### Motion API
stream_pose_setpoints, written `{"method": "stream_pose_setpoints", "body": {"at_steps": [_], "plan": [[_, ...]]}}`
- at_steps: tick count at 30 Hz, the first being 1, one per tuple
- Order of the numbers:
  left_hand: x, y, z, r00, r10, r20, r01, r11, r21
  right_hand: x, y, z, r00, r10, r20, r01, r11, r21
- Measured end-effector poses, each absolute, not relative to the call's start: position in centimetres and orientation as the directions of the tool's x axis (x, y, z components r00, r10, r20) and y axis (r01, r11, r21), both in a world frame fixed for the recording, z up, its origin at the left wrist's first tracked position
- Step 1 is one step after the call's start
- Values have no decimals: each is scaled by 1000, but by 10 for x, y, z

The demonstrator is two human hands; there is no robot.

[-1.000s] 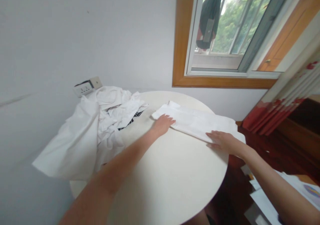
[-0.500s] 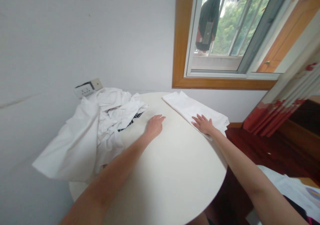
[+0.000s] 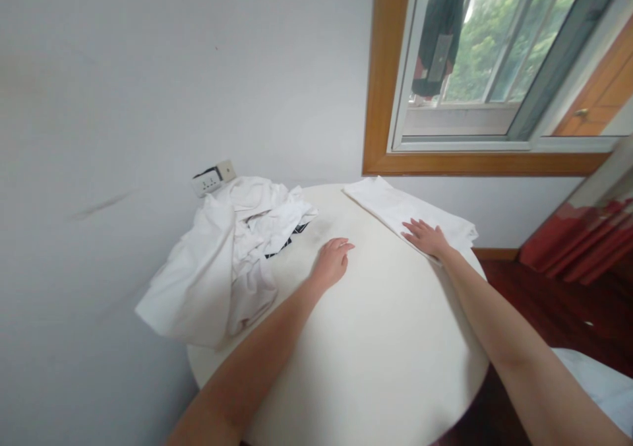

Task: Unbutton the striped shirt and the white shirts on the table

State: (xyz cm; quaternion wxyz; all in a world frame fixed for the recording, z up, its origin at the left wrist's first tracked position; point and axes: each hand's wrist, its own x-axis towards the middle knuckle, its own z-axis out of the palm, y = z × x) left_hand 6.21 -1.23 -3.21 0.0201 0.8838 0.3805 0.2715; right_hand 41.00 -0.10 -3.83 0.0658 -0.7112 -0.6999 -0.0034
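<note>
A folded white cloth (image 3: 390, 202) lies at the far right rim of the round white table (image 3: 376, 340). My right hand (image 3: 426, 236) rests flat on its near end, fingers spread and open. My left hand (image 3: 332, 259) lies palm down on the bare tabletop, fingers loosely stretched, holding nothing. To its left sits a crumpled heap of white garments (image 3: 227, 254), with a black-patterned piece showing and one part hanging over the table's left edge.
A wall socket (image 3: 212, 179) sits on the grey wall behind the heap. A wood-framed window (image 3: 475, 70) is at the upper right, with a dark garment hanging outside. Red-patterned curtain (image 3: 588, 235) and dark floor lie to the right.
The folded cloth was slid to the far right edge of the table under my right hand. My left hand left the cloth and came to rest on the bare tabletop. The view shifted left.
</note>
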Motion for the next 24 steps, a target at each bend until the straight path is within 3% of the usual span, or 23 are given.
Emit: {"method": "stream_pose_setpoints", "body": {"at_steps": [7, 12, 18, 22, 24], "plan": [[62, -19, -26, 539, 705, 461, 690, -684, 238, 414, -4, -34, -31, 991, 129, 996, 41, -78], [52, -29, 9, 473, 691, 546, 789, -608, 86, 402, -14, -29, -20, 939, 343, 995, 52, -86], [-6, -17, 93, 213, 772, 598, 975, -204, -84, 346, -24, 7, -235, 876, 420, 954, 291, -74], [-60, 5, 131, 30, 847, 531, 989, 52, -139, 289, -35, 11, -388, 834, 393, 868, 474, -149], [-85, 15, 138, -126, 895, 428, 973, 196, -123, 269, -42, 1, -429, 815, 389, 844, 515, -148]]}}
